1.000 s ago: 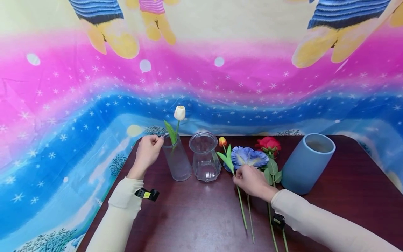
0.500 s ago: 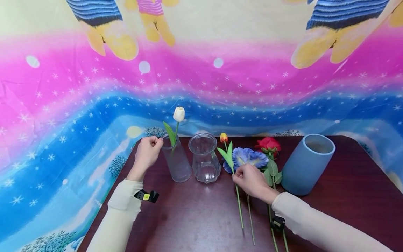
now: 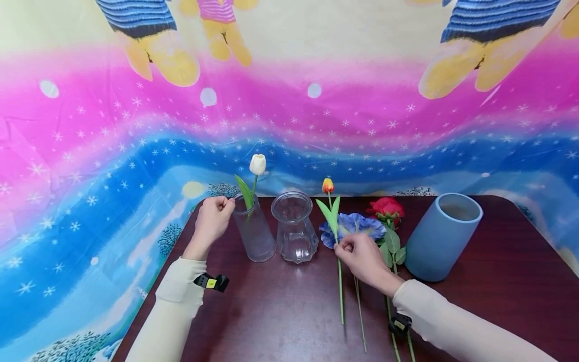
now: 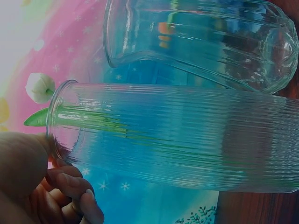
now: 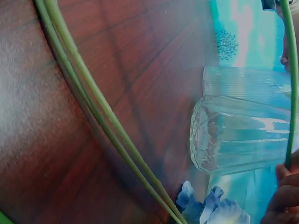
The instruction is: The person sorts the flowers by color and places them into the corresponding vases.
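Note:
My left hand (image 3: 213,221) pinches the rim of a ribbed clear glass vase (image 3: 259,239); thumb and fingertips meet at the lip in the left wrist view. A white tulip (image 3: 258,165) stands in that vase, its stem (image 4: 154,137) showing through the glass. Over on the right, my right hand (image 3: 364,261) pinches the stem of an orange-yellow tulip (image 3: 327,186), held fairly upright with its flower at the top. Part of its green stem (image 5: 293,93) crosses the right wrist view's edge. Behind that hand lies a blue-purple flower (image 3: 364,226), partly covered by it.
Between the hands stands a flared clear glass vase (image 3: 296,236). A red rose (image 3: 386,207) lies beside the blue-purple flower, long stems pointing toward the front. Right of them stands a blue-grey vase (image 3: 441,246) on the dark wooden table (image 3: 271,311). A printed cloth (image 3: 289,115) hangs behind.
The orange-yellow tulip has risen and swung more upright in my right hand, its flower shifting slightly right and its stem end leftward. My left hand stays on the vase rim.

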Demonstrator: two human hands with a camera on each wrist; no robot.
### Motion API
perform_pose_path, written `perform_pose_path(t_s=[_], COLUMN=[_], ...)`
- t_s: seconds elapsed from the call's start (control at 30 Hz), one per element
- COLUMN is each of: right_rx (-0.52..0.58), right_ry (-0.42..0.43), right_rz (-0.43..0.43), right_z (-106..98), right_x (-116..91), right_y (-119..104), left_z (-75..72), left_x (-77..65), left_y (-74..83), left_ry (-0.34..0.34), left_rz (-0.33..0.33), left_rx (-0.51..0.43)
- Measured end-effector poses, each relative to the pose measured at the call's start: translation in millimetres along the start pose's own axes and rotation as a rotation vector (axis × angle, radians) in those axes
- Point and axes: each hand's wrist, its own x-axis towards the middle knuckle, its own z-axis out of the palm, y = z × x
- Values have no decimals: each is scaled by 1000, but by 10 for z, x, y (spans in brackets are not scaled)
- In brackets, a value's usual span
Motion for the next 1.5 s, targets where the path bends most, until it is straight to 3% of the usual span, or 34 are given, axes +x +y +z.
perform_pose_path(t_s=[0.3, 0.97, 1.2, 1.5], right_rx=[160, 529, 615, 676], right_ry=[120, 256, 335, 376], right_rz=[-20, -40, -73, -107], right_z=[26, 19, 7, -4], right_x=[-11, 26, 36, 43], right_y=[-18, -158, -262, -358], left_z=[7, 7, 0, 5], left_x=[8, 11, 9, 10], left_y=[-6, -14, -8, 3], left_ry=[-5, -5, -9, -2], left_rz=[-8, 2, 0, -15], left_rx=[-6, -12, -19, -1])
